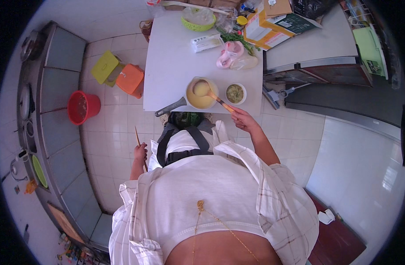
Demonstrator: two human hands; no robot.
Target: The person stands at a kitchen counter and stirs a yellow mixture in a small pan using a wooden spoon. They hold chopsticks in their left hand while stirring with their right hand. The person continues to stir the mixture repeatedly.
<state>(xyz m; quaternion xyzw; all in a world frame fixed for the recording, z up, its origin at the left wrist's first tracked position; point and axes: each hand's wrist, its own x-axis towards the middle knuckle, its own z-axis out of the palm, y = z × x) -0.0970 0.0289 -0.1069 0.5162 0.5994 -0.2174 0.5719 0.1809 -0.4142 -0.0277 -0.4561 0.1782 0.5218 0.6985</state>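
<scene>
My right hand (244,118) grips the handle of a wooden ladle (223,103). The ladle's bowl holds pale yellow liquid and sits inside a saucepan (214,86) of similar yellow liquid. Toward the table's front left edge points the pan's grey handle (172,106), which no hand touches. Just right of the pan stands a small white bowl (244,96) with greenish food in it. Down at my left side, away from the table, my left hand (140,152) is closed around thin wooden chopsticks (137,135), tips pointing forward.
Farther back on the white table (169,59) are a tissue pack (205,43), plastic bags (234,56), green herbs (237,38), a green basket (197,26) and a cardboard box (272,31). A red bucket (84,107) and an orange-lidded bin (130,79) stand on the floor to the left.
</scene>
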